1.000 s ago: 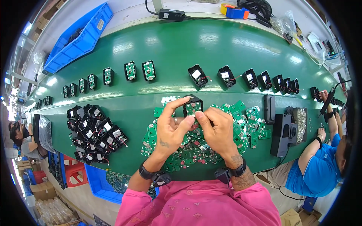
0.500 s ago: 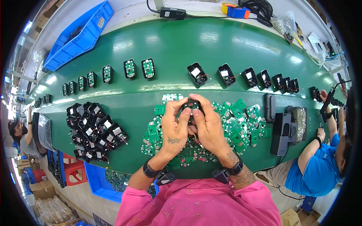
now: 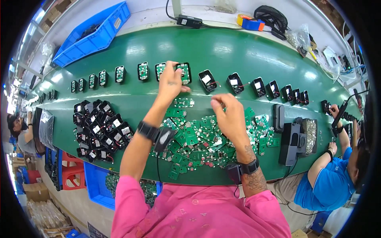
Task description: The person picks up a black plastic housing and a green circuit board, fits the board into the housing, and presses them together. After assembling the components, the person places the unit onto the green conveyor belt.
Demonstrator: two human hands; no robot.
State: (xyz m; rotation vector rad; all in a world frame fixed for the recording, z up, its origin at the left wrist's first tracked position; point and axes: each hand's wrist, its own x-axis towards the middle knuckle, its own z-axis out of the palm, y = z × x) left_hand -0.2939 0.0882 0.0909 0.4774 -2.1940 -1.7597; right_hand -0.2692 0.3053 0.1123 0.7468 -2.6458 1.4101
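Observation:
A black plastic housing with a green circuit board in it (image 3: 184, 74) stands on the green table, at the right end of a row of similar filled housings. My left hand (image 3: 170, 84) is at its left side, fingers spread apart and the thumb just below its near edge; I see no clear grip on it. My right hand (image 3: 230, 115) hovers over a heap of loose green circuit boards (image 3: 190, 135), fingers loosely bent, thumb apart, nothing visible in it. To the right, a row of black housings with white-labelled parts and red wires begins with this housing (image 3: 207, 80).
Wired black housings (image 3: 101, 129) lie piled at left. A dark grey device (image 3: 291, 142) and a tray of small metal parts (image 3: 310, 135) are at right. A blue crate (image 3: 93, 35) sits at far left. A co-worker in blue (image 3: 331, 178) works at right.
My hands have parted. The left has gone forward to the row, where one more filled housing now stands; the right has drawn off rightward over the boards. The view has shifted slightly.

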